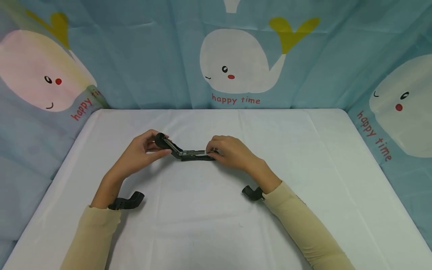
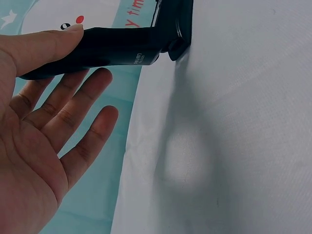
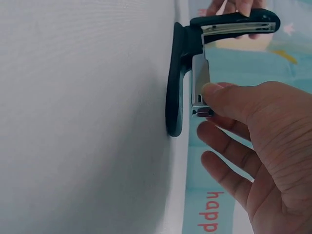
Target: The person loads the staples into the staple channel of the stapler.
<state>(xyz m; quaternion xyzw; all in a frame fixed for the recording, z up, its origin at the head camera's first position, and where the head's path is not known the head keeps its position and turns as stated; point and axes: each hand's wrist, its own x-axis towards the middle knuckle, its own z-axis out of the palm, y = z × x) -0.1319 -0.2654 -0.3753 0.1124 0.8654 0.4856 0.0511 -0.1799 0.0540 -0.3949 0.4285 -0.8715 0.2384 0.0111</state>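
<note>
One opened black stapler (image 1: pixel 182 156) is sitting nearer the far edge of the white tablecloth (image 1: pixel 202 232), cloth extending on both sides. I am observing the left hand (image 1: pixel 140 153) pinching its angled arm (image 2: pixel 117 46) and the right hand (image 1: pixel 233 152) pinching its metal rail (image 3: pixel 201 80), remaining fingers standing apart. I am reading "happy time" on the blue curtain (image 1: pixel 145 63); the arm's pale lettering (image 2: pixel 140 59) is proving too small to read.

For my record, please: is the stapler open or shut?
Open: on the stapler, the top cover stands swung away from the metal magazine, gripped by the left hand.
</note>
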